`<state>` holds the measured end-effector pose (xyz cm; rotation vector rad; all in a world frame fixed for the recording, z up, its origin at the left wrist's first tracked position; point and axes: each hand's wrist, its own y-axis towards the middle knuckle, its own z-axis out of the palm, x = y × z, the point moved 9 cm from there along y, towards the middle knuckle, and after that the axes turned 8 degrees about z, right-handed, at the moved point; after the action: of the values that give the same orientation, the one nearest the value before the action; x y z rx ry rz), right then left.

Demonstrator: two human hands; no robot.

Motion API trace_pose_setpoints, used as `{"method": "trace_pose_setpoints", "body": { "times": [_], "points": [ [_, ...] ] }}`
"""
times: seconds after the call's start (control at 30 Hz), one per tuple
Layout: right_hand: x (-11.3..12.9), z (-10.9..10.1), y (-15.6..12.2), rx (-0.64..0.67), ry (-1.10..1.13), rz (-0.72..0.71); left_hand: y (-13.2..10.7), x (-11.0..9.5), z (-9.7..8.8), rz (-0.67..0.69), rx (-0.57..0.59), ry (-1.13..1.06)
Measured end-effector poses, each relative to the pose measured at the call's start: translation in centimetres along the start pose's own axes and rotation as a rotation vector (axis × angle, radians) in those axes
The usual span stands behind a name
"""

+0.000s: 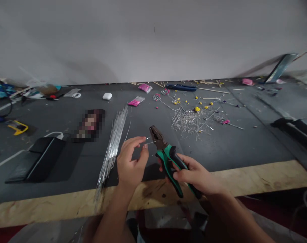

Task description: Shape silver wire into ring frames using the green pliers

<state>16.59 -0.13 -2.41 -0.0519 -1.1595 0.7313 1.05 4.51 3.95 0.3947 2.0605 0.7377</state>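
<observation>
The left hand (131,162) pinches a short wire (148,143) whose other end sits in the pliers (165,153) gripped by the right hand (196,175), beside a wire bundle (114,141).

On the counter (219,152) we see a bundle of long wires (114,138), a scatter of cut wire bits (186,121) among yellow beads (197,109), pink packets (136,101), a white earbud case (107,96), a blue tool (181,87), a black power bank (36,158) with white cable (54,134), and a yellow item (18,127) far left.
</observation>
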Motion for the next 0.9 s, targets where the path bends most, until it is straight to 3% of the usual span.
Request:
{"method": "trace_pose_setpoints", "body": {
  "times": [0.3,0.5,0.7,0.9],
  "points": [
    [0.9,-0.1,0.0,-0.076,-0.315,-0.047,0.0,-3.2,-0.6,0.257,-0.058,-0.008],
    [1.0,0.3,0.1,-0.102,-0.453,-0.040,0.1,-3.1,-0.5,0.271,-0.035,0.032],
    [1.1,0.2,0.2,-0.125,-0.488,-0.043,0.1,-2.7,-0.2,0.251,-0.004,0.093],
    [0.2,0.8,0.1,-0.008,-0.327,0.014,0.0,-3.3,0.0,0.319,-0.010,0.168]
  ]
}}
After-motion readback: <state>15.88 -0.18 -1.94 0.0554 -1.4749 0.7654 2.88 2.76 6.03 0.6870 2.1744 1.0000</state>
